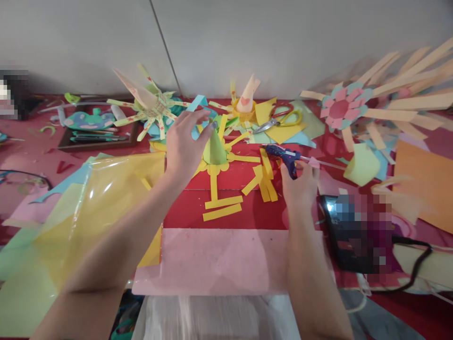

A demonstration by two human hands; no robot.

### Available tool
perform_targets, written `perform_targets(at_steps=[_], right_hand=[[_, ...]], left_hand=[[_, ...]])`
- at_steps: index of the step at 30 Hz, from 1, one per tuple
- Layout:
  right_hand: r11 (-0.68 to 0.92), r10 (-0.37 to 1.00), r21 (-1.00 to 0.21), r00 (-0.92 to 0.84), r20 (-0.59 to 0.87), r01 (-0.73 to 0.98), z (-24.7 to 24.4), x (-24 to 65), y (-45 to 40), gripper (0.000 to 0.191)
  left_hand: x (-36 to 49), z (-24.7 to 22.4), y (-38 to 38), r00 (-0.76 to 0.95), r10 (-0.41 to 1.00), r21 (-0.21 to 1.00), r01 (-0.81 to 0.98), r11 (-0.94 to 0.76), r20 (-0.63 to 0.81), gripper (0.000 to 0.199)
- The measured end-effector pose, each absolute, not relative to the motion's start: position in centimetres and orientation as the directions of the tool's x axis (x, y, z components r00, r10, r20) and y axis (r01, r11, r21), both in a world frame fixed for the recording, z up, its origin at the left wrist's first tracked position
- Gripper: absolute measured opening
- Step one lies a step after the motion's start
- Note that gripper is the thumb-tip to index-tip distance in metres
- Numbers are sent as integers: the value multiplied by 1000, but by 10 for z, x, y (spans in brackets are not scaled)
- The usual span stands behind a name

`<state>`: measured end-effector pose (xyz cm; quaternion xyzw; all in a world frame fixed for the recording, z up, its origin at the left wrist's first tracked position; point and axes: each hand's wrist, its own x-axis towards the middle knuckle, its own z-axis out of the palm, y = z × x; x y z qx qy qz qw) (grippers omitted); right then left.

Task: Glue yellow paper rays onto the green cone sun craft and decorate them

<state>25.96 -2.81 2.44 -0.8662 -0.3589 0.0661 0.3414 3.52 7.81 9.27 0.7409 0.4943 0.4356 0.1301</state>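
Note:
My left hand [186, 141] is at the top of a green paper cone [215, 150], thumb and fingers curved round its tip, which they partly hide. The cone stands upright on a scalloped yellow paper base [222, 167], with yellow strips spreading out from it. My right hand [300, 184] is closed round the handle of a blue glue gun [288, 155]; its nozzle points left and a clear glue stick comes out at the back. Loose yellow paper strips [222, 212] lie in front of the cone, and more strips [266, 182] lie left of my right hand.
Behind stand a star-patterned paper figure [155, 106] and another cone figure with a heart [246, 100]. Scissors [279, 120] lie on paper sheets. A tray [99, 137] is at left, a paper flower [343, 107] and a phone-like device [339, 236] at right. Plastic-wrapped paper [106, 203] lies under my left arm.

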Motion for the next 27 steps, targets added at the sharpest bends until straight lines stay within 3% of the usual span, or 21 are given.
perform_targets(at_steps=[3,7,15,27], right_hand=[[-583,658,-598,751,50,550,25,262,-26,38],[-603,674,-569,738,11,559,22,267,-26,23],[-521,694,-616,713,97,591,15,267,-26,17],[-420,641,-710,739,209,566,16,270,-29,25]], left_hand=[[44,93,84,124,871,654,612,-445,476,9],[46,94,87,95,875,652,630,-422,475,12],[42,119,80,46,836,649,608,-457,546,10],[33,136,75,72,753,628,504,-593,654,16]])
